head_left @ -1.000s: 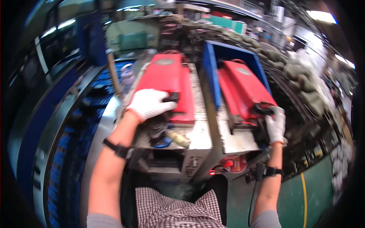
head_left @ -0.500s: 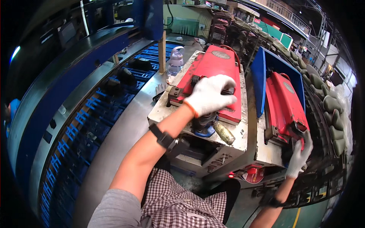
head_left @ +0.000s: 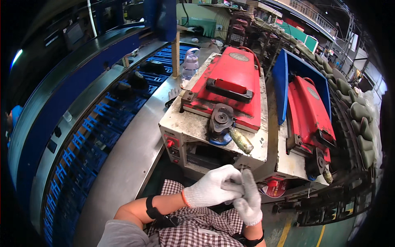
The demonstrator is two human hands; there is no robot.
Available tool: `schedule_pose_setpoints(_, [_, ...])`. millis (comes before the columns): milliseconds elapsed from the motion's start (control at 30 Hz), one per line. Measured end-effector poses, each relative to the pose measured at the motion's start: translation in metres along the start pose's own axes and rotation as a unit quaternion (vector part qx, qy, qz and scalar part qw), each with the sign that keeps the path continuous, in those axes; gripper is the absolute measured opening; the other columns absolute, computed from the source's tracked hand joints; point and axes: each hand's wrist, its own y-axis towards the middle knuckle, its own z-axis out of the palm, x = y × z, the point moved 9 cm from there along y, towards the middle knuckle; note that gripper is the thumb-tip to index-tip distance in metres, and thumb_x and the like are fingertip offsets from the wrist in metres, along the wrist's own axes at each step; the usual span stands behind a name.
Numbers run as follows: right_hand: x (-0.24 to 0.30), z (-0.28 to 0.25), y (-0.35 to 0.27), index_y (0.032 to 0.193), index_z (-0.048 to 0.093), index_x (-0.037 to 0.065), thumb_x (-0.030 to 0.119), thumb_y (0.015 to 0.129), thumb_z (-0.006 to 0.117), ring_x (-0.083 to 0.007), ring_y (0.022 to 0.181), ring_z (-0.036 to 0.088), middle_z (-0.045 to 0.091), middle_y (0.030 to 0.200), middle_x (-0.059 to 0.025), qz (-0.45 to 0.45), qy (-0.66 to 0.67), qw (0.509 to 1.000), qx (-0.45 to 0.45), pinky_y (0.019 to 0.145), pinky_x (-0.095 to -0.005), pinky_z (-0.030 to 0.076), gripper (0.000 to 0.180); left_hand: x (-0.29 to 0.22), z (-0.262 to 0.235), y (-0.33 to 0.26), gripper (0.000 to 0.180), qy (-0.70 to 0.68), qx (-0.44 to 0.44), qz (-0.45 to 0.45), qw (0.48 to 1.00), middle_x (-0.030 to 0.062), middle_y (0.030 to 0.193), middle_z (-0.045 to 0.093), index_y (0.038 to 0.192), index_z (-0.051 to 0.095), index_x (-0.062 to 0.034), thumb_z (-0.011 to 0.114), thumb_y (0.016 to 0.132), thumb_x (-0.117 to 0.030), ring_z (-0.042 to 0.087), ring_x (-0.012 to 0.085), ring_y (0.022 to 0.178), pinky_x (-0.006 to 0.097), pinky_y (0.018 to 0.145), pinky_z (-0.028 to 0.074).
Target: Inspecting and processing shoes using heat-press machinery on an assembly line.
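Gloved left hand and right hand meet just below the front edge of the grey machine, fingers pinched together; whether anything small sits between them is not visible. Above lies the red lid. Rightward, a second red machine stands behind a blue panel.

The left hand hides the right hand's fingers.
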Motion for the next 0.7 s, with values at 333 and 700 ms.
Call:
schedule_pose_setpoints(333, [-0.018, 0.006, -0.002, 0.162, 0.027, -0.005, 0.009, 0.095, 0.065, -0.027, 0.127, 0.062, 0.065, 0.136, -0.0237, 0.05, 0.058, 0.997, 0.007, 0.11, -0.0386, 0.045, 0.078, -0.004, -0.01, -0.007, 0.027, 0.153, -0.026, 0.035, 0.987, 0.0089, 0.091, 0.061, 0.095, 0.063, -0.0035, 0.085, 0.08, -0.006, 0.065, 0.0246, 0.078, 0.035, 0.069, 0.053])
schedule_pose_setpoints(700, [-0.034, 0.013, -0.007, 0.159, 0.034, -0.006, 0.015, 0.095, 0.069, -0.0278, 0.138, 0.054, 0.055, 0.15, -0.0246, 0.132, 0.09, 0.987, -0.012, 0.115, -0.0401, 0.04, 0.075, -0.012, -0.012, -0.013, 0.026, 0.162, 0.005, 0.129, 0.978, 0.0117, 0.092, 0.061, 0.1, 0.066, -0.0028, 0.084, 0.08, -0.006, 0.065, 0.0266, 0.08, 0.036, 0.072, 0.053])
